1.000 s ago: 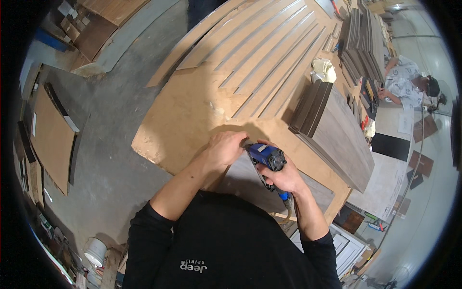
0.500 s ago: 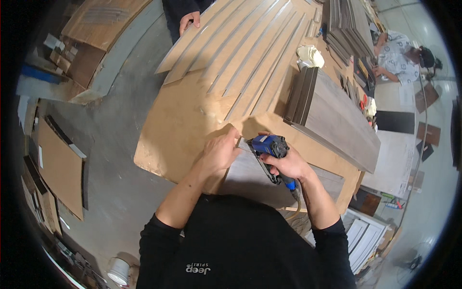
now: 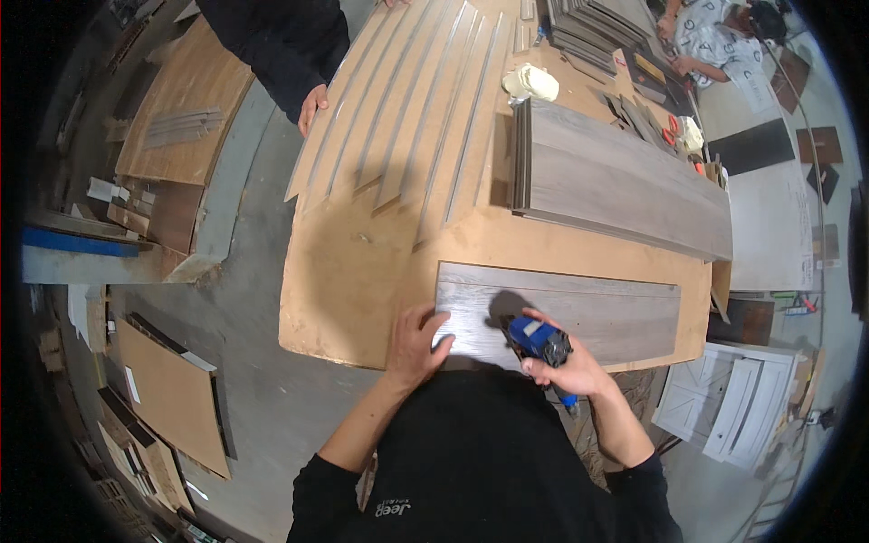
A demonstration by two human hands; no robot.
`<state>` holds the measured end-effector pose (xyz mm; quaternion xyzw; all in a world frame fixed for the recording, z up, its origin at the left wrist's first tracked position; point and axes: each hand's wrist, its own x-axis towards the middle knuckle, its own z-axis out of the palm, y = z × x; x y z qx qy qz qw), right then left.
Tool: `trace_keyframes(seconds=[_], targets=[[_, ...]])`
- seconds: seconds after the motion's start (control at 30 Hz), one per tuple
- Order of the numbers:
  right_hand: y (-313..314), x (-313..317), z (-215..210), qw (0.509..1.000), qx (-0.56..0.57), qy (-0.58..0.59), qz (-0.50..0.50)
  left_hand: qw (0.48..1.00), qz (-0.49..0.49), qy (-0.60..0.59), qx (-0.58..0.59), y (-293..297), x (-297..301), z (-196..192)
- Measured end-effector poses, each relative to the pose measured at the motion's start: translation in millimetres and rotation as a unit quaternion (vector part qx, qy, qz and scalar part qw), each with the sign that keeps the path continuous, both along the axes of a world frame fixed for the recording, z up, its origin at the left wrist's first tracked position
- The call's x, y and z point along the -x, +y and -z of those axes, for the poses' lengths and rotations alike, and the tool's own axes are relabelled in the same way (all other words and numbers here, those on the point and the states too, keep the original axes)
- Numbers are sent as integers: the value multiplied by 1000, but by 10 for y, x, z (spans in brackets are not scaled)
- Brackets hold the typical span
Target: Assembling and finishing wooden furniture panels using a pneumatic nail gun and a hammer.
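Note:
A grey wood-grain panel [image 3: 597, 303] lies flat in front of me on the brown worktable [image 3: 335, 312]. My right hand [image 3: 577, 366] is wrapped round a blue and black pneumatic nail gun [image 3: 540, 341], which is over the near part of the panel. Whether its nose touches the surface I cannot tell. At the panel's left end is my left hand [image 3: 416, 346], with the thumb apart from the bent fingers and nothing visible in it. Part of that panel's near edge is hidden by my body and the right hand.
Several long thin strips [image 3: 398, 100] fan out on the far left of the table, beside a co-worker's hand [image 3: 312, 107]. A stack of grey panels [image 3: 625, 167] sits beyond mine, with a crumpled pale-yellow bundle [image 3: 531, 83] behind it. Another person works at the far right.
My view has shifted. The nail gun has come away from the panel's far left corner toward me. My left hand has moved nearer along the left end, its fingers now apart.

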<state>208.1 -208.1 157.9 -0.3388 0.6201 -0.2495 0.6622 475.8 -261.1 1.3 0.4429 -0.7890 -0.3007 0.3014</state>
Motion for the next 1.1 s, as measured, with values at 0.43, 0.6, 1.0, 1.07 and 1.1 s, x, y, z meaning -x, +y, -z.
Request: trace_keyframes(seconds=[0.43, 0.6, 1.0, 1.07, 1.1], targets=[[-404, -582, 211, 997, -18, -2, -78, 996, -41, -50, 66, 761, -261, 131], [-580, -732, 239, 986, -47, 75, -140, 994, -82, 11, 66, 839, -266, 140], [-325, -740, 96, 983, 2, 93, -159, 993, -65, 2, 101, 826, -268, 169], [-68, -573, 24, 988, 15, 44, -148, 993, -62, 23, 100, 846, -256, 198], [71, -475, -66, 987, 4, 45, -157, 993, -55, 22, 101, 872, -233, 179]])
